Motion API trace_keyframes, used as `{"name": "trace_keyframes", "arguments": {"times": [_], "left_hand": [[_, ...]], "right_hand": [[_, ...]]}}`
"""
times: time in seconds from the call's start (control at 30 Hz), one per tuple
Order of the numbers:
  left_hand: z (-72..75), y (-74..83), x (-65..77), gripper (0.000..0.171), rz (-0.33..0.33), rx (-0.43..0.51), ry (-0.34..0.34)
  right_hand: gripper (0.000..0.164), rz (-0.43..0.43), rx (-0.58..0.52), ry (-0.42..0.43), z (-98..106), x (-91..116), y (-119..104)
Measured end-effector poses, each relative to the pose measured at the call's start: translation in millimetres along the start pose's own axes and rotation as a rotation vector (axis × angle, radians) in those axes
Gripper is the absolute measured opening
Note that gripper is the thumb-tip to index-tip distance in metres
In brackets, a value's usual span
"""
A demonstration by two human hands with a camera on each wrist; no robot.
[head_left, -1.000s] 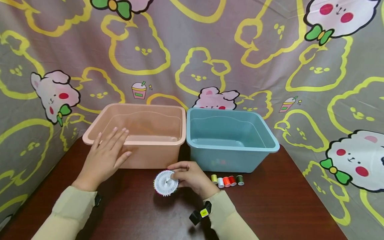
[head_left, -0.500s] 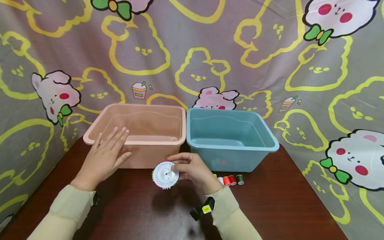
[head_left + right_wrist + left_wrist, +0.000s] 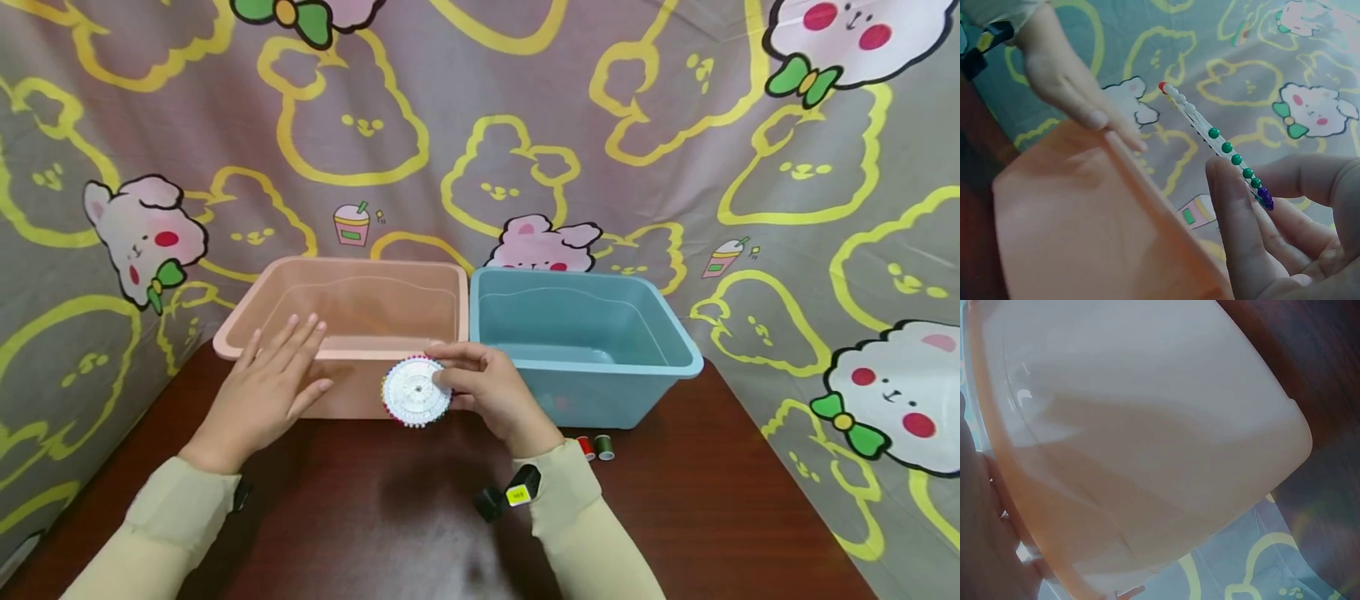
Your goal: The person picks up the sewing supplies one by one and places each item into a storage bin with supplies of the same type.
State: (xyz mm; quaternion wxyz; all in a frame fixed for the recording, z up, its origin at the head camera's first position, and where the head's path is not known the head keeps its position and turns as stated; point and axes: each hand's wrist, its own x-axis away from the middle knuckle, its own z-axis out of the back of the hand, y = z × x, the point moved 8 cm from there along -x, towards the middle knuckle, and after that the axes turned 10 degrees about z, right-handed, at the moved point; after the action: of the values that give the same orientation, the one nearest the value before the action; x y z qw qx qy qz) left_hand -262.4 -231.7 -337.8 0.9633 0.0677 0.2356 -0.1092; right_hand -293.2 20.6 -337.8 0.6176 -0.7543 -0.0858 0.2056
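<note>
My right hand [image 3: 498, 392] pinches a wheel of pearl-headed sewing pins [image 3: 408, 400] between thumb and fingers. It is raised in front of the peach tub [image 3: 348, 398], its round white face toward the head camera. Edge-on in the right wrist view, the pin wheel [image 3: 1222, 145] shows green, white, purple and red heads along its rim. My left hand [image 3: 258, 387] lies with straight fingers over the peach tub's front rim, at its left part. The left wrist view is mostly filled by the tub's outer wall [image 3: 1147, 462], with blurred fingers at its left edge.
A blue tub [image 3: 615, 400] stands right beside the peach one. Red and dark green thread spools [image 3: 604, 447] stand on the brown table [image 3: 337, 517] in front of it; my right sleeve hides others. A patterned cloth [image 3: 495, 75] hangs behind.
My right hand has lifted the pin wheel upward from low over the table to in front of the peach tub. Its sleeve now covers more thread spools. The left hand stays at the rim.
</note>
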Motion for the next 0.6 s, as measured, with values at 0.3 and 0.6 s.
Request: {"name": "trace_keyframes", "arguments": {"times": [0.3,0.6], "left_hand": [[-3.4,0.9,0.0,0.076,-0.006,-0.008,0.019],[-3.1,2.0,0.6,0.078,-0.012,-0.005,0.031]], "right_hand": [[0.036,0.045,0.032,0.021,-3,-15,-18],[0.036,0.039,0.045,0.058,-5,-33,-23]]}}
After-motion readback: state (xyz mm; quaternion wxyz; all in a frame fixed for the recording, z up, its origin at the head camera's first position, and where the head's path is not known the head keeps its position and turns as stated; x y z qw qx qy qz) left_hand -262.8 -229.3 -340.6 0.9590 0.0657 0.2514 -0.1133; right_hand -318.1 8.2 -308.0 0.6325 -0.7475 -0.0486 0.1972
